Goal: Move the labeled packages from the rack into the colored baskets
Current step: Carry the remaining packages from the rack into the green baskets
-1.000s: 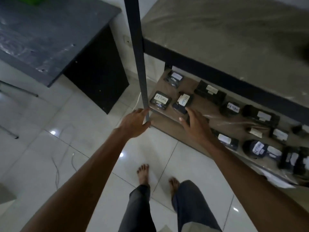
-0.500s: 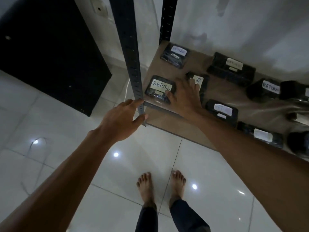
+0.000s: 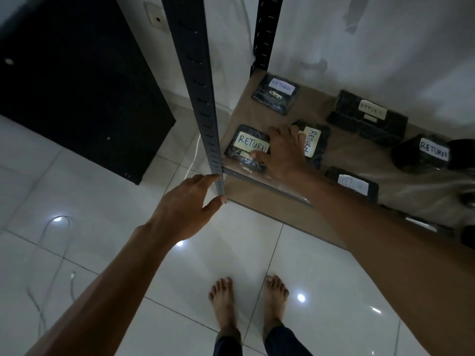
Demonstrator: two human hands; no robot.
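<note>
The rack's low brown shelf board [image 3: 257, 201] sits just above the white tile floor [image 3: 102, 201], with a slotted dark front post [image 3: 195, 86] at its corner and a rear post [image 3: 267, 29] by the wall. Dark wrapped packages lie flat, spread over it. A corner package [image 3: 240, 145] marked RETURN lies beside the front post, with a back package [image 3: 276, 95] behind it. There is a middle package [image 3: 318, 142] with its label turned sideways, a long package [image 3: 367, 116] near the wall, a rounded package [image 3: 421, 155] further right, and a front package [image 3: 352, 183] whose label is blurred.
</note>
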